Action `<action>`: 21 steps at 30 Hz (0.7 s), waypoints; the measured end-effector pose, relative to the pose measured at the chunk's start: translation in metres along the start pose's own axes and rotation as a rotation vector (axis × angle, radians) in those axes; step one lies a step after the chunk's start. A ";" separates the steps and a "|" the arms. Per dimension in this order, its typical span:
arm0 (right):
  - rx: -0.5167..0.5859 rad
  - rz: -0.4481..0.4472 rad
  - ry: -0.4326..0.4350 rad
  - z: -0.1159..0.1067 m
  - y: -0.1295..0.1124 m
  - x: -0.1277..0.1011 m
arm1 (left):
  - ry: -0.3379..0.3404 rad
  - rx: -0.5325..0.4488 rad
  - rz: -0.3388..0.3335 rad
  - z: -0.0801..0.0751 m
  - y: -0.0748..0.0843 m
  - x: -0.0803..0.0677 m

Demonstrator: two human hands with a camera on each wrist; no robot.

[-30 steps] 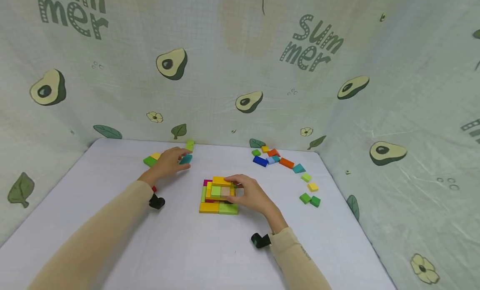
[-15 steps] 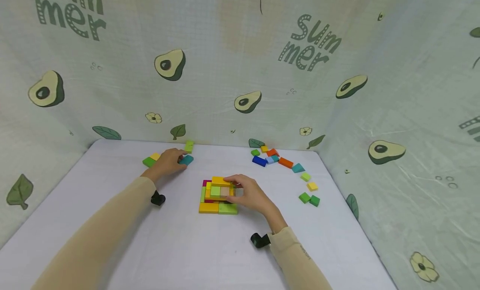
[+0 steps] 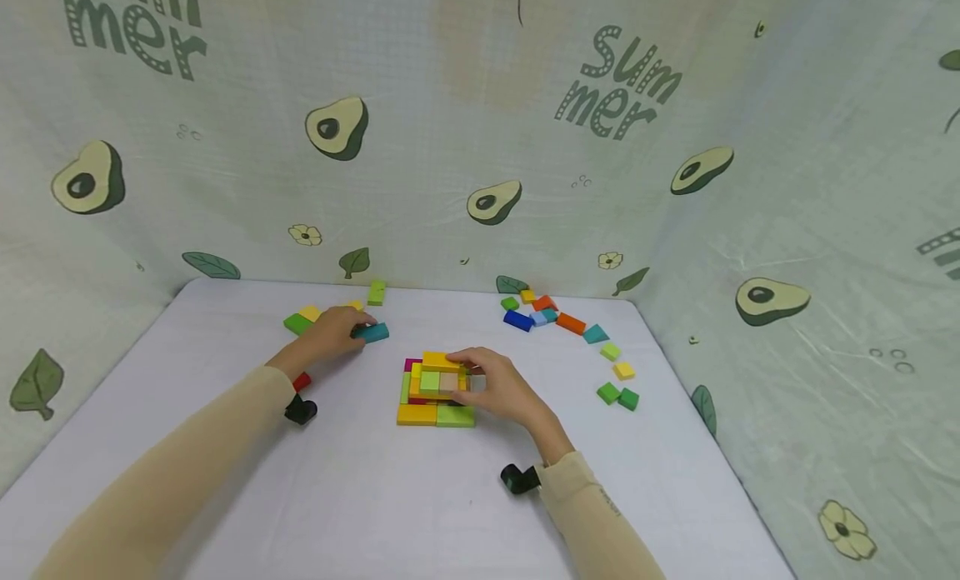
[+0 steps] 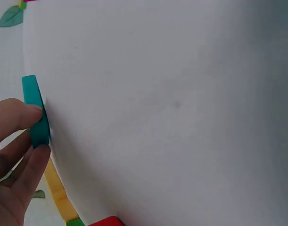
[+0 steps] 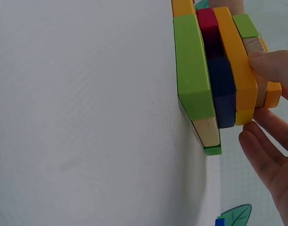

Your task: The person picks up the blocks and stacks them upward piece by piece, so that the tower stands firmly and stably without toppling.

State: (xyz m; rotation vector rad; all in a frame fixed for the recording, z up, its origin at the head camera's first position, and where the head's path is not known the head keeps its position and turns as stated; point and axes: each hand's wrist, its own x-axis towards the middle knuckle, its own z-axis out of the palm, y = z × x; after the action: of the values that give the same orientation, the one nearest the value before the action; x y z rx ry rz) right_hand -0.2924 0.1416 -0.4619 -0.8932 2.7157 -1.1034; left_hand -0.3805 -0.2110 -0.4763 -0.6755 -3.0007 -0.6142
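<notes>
My left hand pinches a teal block left of the stack. In the left wrist view the thumb lies on the face of the teal block, and a fingertip meets its lower end. A layered stack of coloured blocks stands mid-table, with green and yellow blocks at its base and narrower layers above. My right hand is at its right side. The right wrist view has the thumb on a plain wooden block in the top layer, fingers around its end.
Several loose blocks curve along the right, among them a dark blue block, an orange block and a teal triangle. Behind the left hand lie a green block and a lime block. A red block is near the left wrist.
My left hand has closed on the teal block and drawn it slightly nearer, uncovering a yellow block behind. The right hand has stayed at the stack.
</notes>
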 end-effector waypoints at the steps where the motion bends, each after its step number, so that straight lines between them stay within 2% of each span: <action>1: 0.000 0.000 0.000 0.000 0.000 0.000 | 0.007 -0.002 0.003 0.001 0.000 -0.001; 7: 0.010 -0.016 -0.011 -0.001 0.000 0.001 | 0.027 -0.023 0.068 -0.004 0.014 -0.014; 14: 0.002 -0.017 -0.006 0.001 -0.002 0.002 | 0.089 -0.066 0.183 -0.024 0.049 -0.036; 21: 0.004 -0.010 -0.007 0.000 -0.001 0.001 | 0.065 -0.079 0.249 -0.030 0.083 -0.055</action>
State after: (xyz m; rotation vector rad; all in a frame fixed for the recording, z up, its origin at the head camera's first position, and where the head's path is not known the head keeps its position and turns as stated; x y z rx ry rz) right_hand -0.2923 0.1406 -0.4607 -0.9090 2.7055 -1.1056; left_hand -0.2989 -0.1753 -0.4225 -0.9933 -2.7833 -0.7261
